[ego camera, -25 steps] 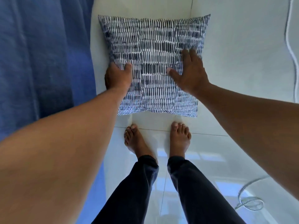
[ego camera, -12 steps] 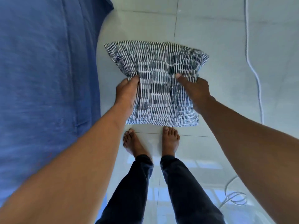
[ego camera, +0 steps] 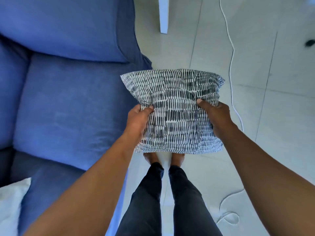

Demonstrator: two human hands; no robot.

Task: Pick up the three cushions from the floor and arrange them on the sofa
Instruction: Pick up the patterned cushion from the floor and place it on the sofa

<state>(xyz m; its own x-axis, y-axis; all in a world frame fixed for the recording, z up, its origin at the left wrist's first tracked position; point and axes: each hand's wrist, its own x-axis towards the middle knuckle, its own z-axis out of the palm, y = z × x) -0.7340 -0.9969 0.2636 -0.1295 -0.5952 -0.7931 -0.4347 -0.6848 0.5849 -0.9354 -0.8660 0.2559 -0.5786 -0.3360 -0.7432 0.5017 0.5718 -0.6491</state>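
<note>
Hands, left (ego camera: 137,120) and right (ego camera: 215,116), clamp cushion (ego camera: 173,108) (thumbs on top).

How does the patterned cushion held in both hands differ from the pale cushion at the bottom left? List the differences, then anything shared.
1. The patterned cushion is covered in dark and white dashes; the pale cushion looks plain whitish.
2. The patterned cushion is held over the floor by the left hand and right hand; the pale cushion rests on the blue sofa.
3. The patterned one shows fully; the pale one is cropped.

Shared: both are soft fabric cushions.
</note>
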